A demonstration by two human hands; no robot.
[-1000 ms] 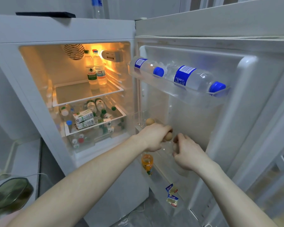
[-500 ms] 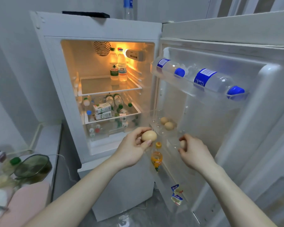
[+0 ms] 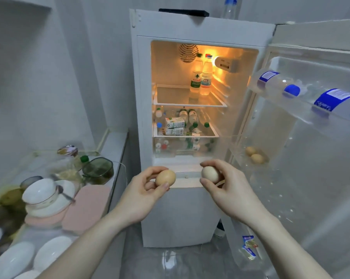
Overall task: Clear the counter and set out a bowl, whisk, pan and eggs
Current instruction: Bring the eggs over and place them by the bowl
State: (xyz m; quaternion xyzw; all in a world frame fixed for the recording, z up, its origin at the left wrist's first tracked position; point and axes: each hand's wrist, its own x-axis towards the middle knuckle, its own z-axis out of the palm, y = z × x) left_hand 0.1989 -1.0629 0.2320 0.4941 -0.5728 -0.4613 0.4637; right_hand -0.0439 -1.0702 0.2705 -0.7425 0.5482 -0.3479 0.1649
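Observation:
My left hand point(image 3: 142, 195) holds a brown egg point(image 3: 165, 177) between thumb and fingers, in front of the open white fridge point(image 3: 180, 214). My right hand point(image 3: 228, 188) holds a paler egg point(image 3: 210, 173) the same way, a short gap to the right. Two more eggs point(image 3: 254, 155) lie in the clear door shelf point(image 3: 240, 158) to the right. On the counter at the left, a white bowl point(image 3: 40, 193) sits upside down on stacked plates with a spoon beside it.
The fridge door point(image 3: 321, 178) stands open at the right with water bottles point(image 3: 291, 90) in its top rack. The counter point(image 3: 113, 146) at the left carries a pink mat point(image 3: 85, 206), a dark glass container point(image 3: 98, 170), jars and white plates point(image 3: 29, 256).
Both hands have drawn back from the door shelf, each with an egg in it. The view has pulled away and turned left, bringing the counter into sight.

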